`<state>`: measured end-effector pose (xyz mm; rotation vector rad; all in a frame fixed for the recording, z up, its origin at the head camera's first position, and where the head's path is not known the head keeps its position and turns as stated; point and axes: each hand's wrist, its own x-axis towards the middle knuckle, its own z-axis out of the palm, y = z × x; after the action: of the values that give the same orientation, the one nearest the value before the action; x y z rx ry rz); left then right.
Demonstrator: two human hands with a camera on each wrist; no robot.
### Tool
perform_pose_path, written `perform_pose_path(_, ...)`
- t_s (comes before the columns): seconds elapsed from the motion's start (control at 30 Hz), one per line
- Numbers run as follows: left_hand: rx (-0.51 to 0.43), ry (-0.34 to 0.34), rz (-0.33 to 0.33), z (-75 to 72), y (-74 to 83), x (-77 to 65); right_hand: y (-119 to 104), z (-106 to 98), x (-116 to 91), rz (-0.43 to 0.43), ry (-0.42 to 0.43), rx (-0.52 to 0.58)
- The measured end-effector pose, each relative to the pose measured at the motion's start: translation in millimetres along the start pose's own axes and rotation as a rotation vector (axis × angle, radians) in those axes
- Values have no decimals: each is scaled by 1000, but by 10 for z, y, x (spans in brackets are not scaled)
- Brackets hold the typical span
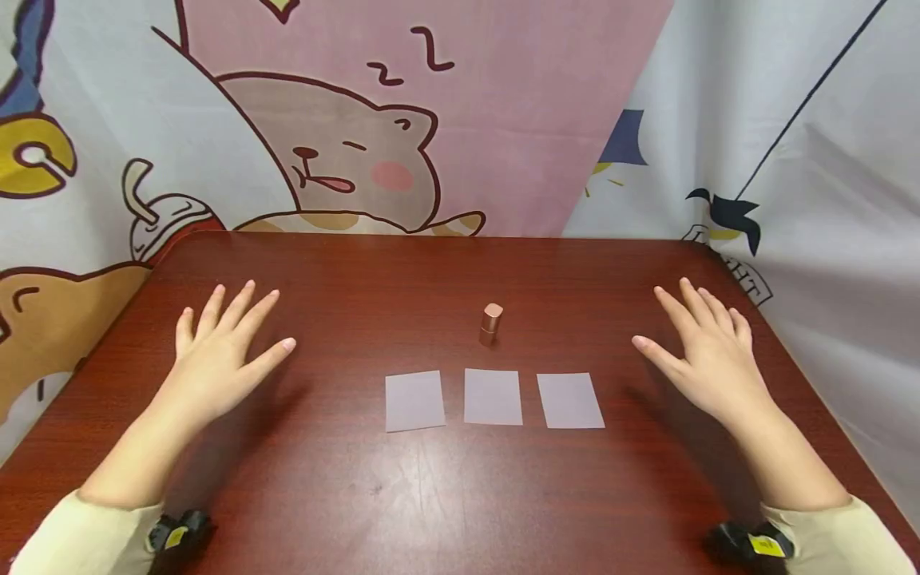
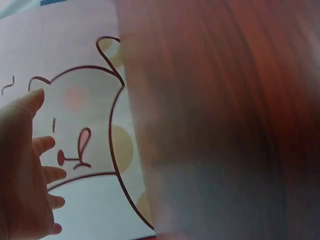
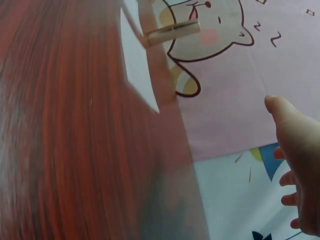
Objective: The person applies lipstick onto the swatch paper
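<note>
A small rose-gold lipstick tube point(image 1: 491, 323) stands upright on the brown table, behind a row of three pale paper squares: a left one point(image 1: 415, 401), a middle one point(image 1: 493, 397) and a right one point(image 1: 571, 401). My left hand point(image 1: 221, 351), fingers spread, hovers over the table's left side and holds nothing. Over the right side my right hand point(image 1: 707, 351) is likewise spread with nothing in it. Both hands are well apart from the papers. In the right wrist view the tube point(image 3: 174, 33) shows beyond a paper point(image 3: 137, 62).
The wooden table point(image 1: 323, 495) ends at a back edge against a cartoon-printed curtain point(image 1: 532, 120). White cloth point(image 1: 848, 200) hangs along the right side. Dark wrist devices point(image 1: 180, 533) sit by both sleeve cuffs.
</note>
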<state>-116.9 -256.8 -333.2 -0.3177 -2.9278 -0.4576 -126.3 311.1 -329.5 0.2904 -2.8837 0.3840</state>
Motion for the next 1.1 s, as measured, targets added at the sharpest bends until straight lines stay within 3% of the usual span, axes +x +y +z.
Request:
perform_pose_path(0.37, -86, 77, 86, 93, 446, 114, -391, 51, 57, -75, 132, 177)
perform_pose_path(0.6, -188, 128, 134, 194, 718, 221, -608, 140, 108, -133, 200, 266)
perform_pose_path(0.87, -343, 157, 173, 280, 1054, 353, -812, 303, 146, -168, 206, 377)
perform_pose_path(1.1, -469, 210, 190, 373, 1231, 490, -960, 470, 190, -147, 157, 473)
